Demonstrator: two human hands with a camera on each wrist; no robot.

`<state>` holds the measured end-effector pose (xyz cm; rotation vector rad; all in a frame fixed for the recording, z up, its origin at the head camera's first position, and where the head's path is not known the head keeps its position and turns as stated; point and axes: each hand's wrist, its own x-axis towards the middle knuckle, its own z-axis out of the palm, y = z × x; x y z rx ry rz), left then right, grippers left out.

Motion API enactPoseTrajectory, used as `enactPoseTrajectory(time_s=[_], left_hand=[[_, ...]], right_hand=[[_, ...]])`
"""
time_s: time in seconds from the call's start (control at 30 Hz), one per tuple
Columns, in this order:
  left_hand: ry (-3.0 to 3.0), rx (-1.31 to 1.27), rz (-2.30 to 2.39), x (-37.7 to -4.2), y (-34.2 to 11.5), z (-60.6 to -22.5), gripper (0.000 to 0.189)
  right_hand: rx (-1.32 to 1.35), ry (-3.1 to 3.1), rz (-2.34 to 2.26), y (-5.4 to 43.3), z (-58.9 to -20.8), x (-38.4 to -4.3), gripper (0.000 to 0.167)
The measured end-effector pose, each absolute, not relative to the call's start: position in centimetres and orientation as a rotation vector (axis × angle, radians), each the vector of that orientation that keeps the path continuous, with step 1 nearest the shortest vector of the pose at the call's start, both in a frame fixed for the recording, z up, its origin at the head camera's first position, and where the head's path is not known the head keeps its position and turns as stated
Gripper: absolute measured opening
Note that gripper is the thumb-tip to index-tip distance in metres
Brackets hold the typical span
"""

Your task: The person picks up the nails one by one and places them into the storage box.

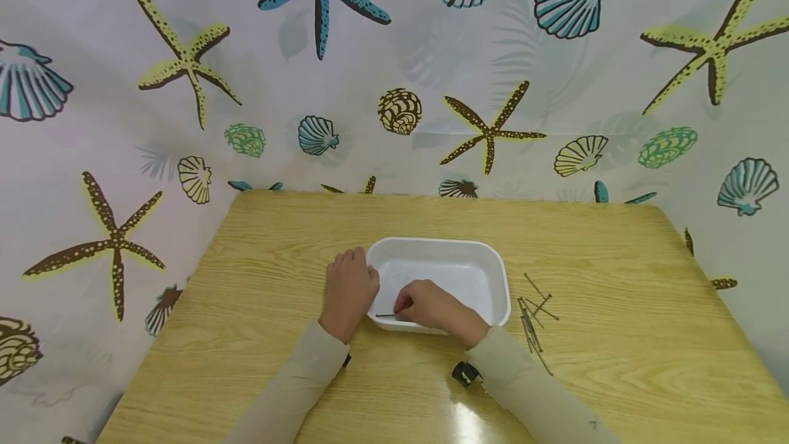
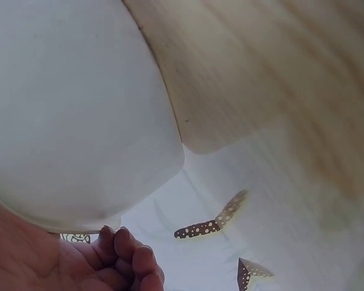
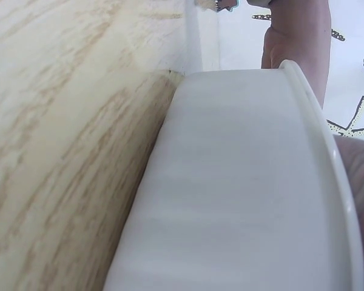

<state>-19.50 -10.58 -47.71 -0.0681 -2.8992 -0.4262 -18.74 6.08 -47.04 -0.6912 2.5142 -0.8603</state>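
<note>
A white rectangular tray (image 1: 493, 259) stands on the wooden table. My left hand (image 1: 350, 288) grips its left rim, thumb on the inner side; in the left wrist view the curled fingers (image 2: 126, 245) show beside the tray's outer wall (image 2: 85, 121). Inside the tray, low over its near left part, my right hand (image 1: 425, 303) pinches a thin dark nail (image 1: 385, 315) whose free end points left. The right wrist view shows mostly the tray's near outer wall (image 3: 230, 182), which hides the right fingertips.
Several long nails (image 1: 531, 327) lie loosely scattered on the table (image 1: 616, 279), just right of the tray. A cloth (image 1: 394, 40) printed with starfish and shells hangs behind the table and along both sides.
</note>
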Motion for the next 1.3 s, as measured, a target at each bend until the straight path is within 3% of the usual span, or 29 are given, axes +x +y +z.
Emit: enactPoseTrajectory(time_s=[0.7,1.3], left_hand=[[-2.912,-0.065,-0.436,-19.6,-10.6,-47.6,0.027],[-2.897,-0.082,-0.463,-19.6,-10.7,-47.9,0.028]], right_hand=[[-0.748,2.704,-0.867,7.2,-47.0,-18.6,0.011],[-0.734,2.797,-1.046,13.8,-44.2,-16.4,0.013]])
